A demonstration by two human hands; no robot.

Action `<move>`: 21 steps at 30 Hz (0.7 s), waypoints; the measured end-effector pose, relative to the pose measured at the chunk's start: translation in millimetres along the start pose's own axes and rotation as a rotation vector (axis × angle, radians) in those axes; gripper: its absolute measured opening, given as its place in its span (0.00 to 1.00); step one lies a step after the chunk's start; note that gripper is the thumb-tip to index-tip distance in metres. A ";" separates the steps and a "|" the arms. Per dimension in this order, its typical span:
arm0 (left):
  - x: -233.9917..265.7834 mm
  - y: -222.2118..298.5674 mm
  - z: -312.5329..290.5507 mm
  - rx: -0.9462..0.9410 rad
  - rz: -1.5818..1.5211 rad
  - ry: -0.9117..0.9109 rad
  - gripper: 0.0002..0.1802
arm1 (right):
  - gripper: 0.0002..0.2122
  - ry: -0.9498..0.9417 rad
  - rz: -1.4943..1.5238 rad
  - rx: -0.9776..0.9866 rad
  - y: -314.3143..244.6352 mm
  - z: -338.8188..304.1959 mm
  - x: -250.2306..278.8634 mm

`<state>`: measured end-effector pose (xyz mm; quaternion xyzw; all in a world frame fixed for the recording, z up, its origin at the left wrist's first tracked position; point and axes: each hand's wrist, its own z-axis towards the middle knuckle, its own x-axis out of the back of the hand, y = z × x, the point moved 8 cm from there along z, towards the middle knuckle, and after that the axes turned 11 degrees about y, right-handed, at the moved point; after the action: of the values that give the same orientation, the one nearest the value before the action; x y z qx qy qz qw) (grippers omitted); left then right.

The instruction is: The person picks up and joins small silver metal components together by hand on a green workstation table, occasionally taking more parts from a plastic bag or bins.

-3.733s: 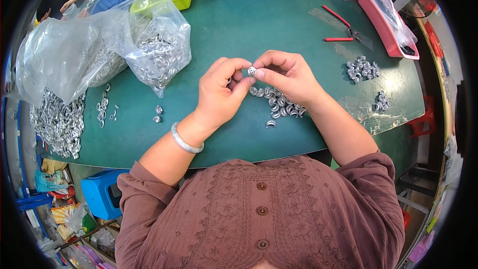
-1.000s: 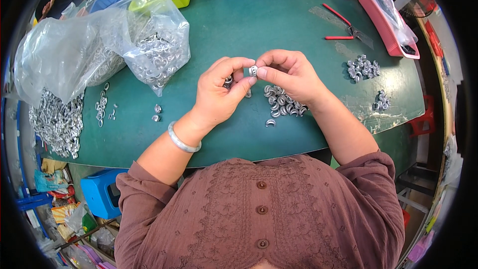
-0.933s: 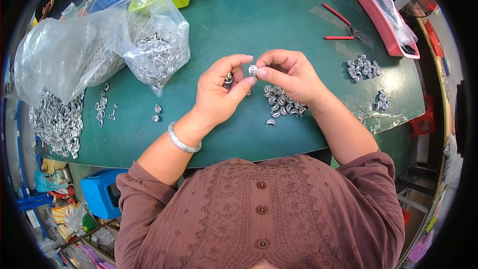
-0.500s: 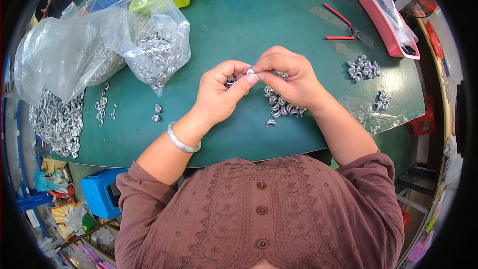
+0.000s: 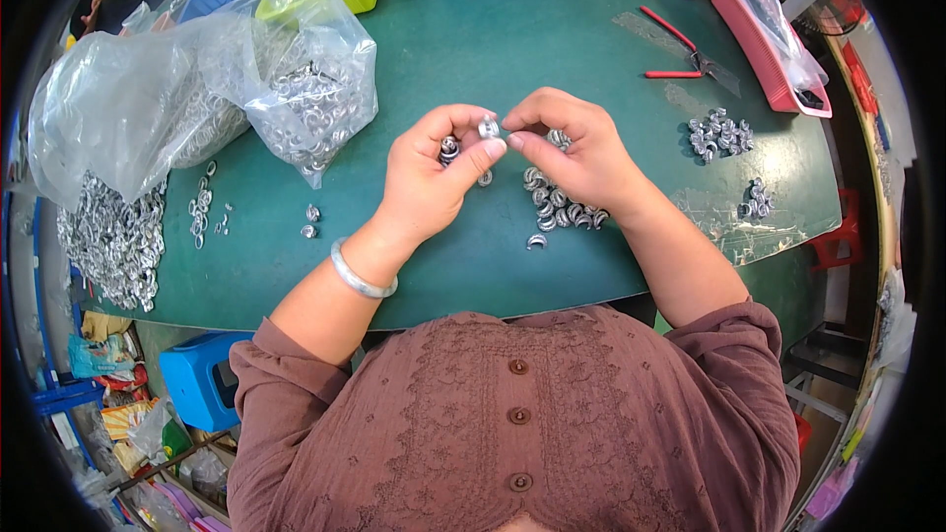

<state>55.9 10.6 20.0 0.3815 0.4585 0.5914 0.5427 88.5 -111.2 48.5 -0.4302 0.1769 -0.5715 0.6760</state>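
First: Where's your small metal piece (image 5: 489, 127) right now?

Second: At the tip of your left hand (image 5: 426, 175), above the bench (image 5: 443, 281). You're pinching it between thumb and forefinger.

First: And your right hand (image 5: 579, 153)?

Second: Your thumb and forefinger point at the piece, their tips close together. I can't tell whether you've got something tiny between them.

First: So how should you handle it well?

Second: Pinch lightly at the edges, I'd say, so your left thumb doesn't cover the part you're working on. Bring the right fingertips in straight, and turn the piece rather than your wrist. A polished, curved piece would likely slip if you squeezed off-centre.

First: Watch your spares too. You have more pieces (image 5: 449, 149) tucked in the curl of your left fingers; opening those fingers could drop them.

Second: True. Working over the bench, near the loose pile (image 5: 562, 210) just below your right hand, should make a dropped one easy to find.

First: What does the piece look like?

Second: Silvery, shiny, short and rounded, like a stubby bead. You'll find its finer detail too small to make out here. Your pile's pieces are silvery too, many curved like crescents.
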 end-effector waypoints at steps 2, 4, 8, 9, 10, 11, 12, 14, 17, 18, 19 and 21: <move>8.5 -17.4 0.9 0.293 -0.239 0.127 0.10 | 0.07 -0.059 -0.090 -0.071 10.9 -3.9 -5.3; 10.9 -22.3 3.8 0.369 -0.432 0.133 0.10 | 0.08 -0.113 -0.197 0.032 7.8 -6.5 -12.3; 12.3 -23.8 4.6 0.417 -0.527 0.144 0.10 | 0.10 -0.260 -0.427 0.133 4.0 -16.2 -32.0; 13.3 -24.6 4.8 0.417 -0.528 0.144 0.10 | 0.10 -0.300 -0.491 0.159 3.0 -18.4 -35.9; 13.2 -27.1 4.3 0.431 -0.509 0.130 0.09 | 0.09 -0.325 -0.533 0.174 4.9 -20.7 -38.6; 12.6 -29.3 3.5 0.445 -0.489 0.116 0.08 | 0.09 -0.325 -0.533 0.174 5.9 -21.2 -39.0; 13.0 -30.4 3.2 0.445 -0.489 0.117 0.08 | 0.08 -0.319 -0.513 0.164 7.4 -20.7 -38.8; 15.9 -33.2 2.7 0.443 -0.393 0.138 0.07 | 0.07 -0.312 -0.493 0.155 10.2 -19.5 -37.7; 16.2 -34.4 2.4 0.459 -0.371 0.163 0.06 | 0.06 -0.290 -0.462 0.122 13.0 -17.2 -33.4; 16.0 -34.8 2.4 0.459 -0.371 0.162 0.06 | 0.05 -0.273 -0.464 0.114 12.5 -16.0 -32.4; 16.9 -36.3 1.9 0.466 -0.360 0.172 0.07 | 0.05 -0.256 -0.467 0.106 12.3 -15.1 -31.4; 17.5 -37.6 1.6 0.472 -0.347 0.182 0.07 | 0.04 -0.271 -0.510 0.114 11.2 -18.6 -34.0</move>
<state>66.3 27.9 -16.3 0.3584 0.6884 0.3986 0.4886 72.2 -87.0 20.6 -0.4943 -0.0612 -0.6695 0.5511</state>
